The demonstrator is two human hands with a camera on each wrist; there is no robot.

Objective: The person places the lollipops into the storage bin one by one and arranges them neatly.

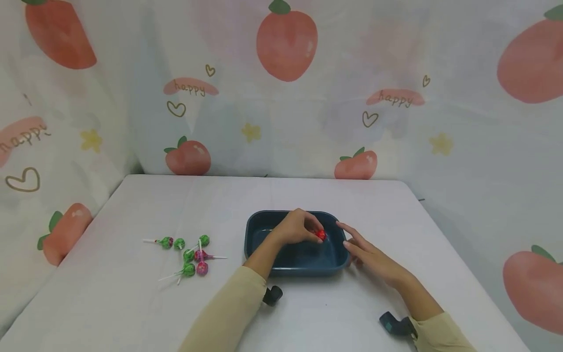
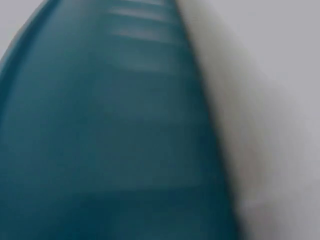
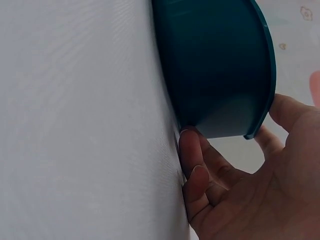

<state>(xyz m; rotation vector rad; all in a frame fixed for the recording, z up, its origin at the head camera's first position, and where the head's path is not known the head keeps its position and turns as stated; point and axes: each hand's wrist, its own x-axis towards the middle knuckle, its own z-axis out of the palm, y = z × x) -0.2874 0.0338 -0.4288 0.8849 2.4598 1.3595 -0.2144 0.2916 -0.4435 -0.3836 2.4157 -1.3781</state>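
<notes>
In the head view a dark blue-green rectangular tray [image 1: 303, 270] stands on the white table. My left hand [image 1: 295, 226] reaches over it and pinches a red lollipop [image 1: 321, 235] inside, near its right end; the stick is hidden. At the tray's right end is my right hand [image 1: 374, 254], fingers spread along the outer side. The right wrist view shows this hand's fingertips [image 3: 190, 142] against the tray's lower corner and another digit up at the rim. Only the tray's blurred wall [image 2: 115, 120] fills the left wrist view; the left hand is out of that frame.
Left of the tray lies a loose group of several lollipops with green wrappers [image 1: 188, 269] and purple-pink wrappers [image 1: 202, 268], white sticks pointing various ways. A fabric backdrop [image 1: 308, 132] printed with peaches hangs behind the table. Black wrist cameras [image 1: 398, 325] jut from both sleeves.
</notes>
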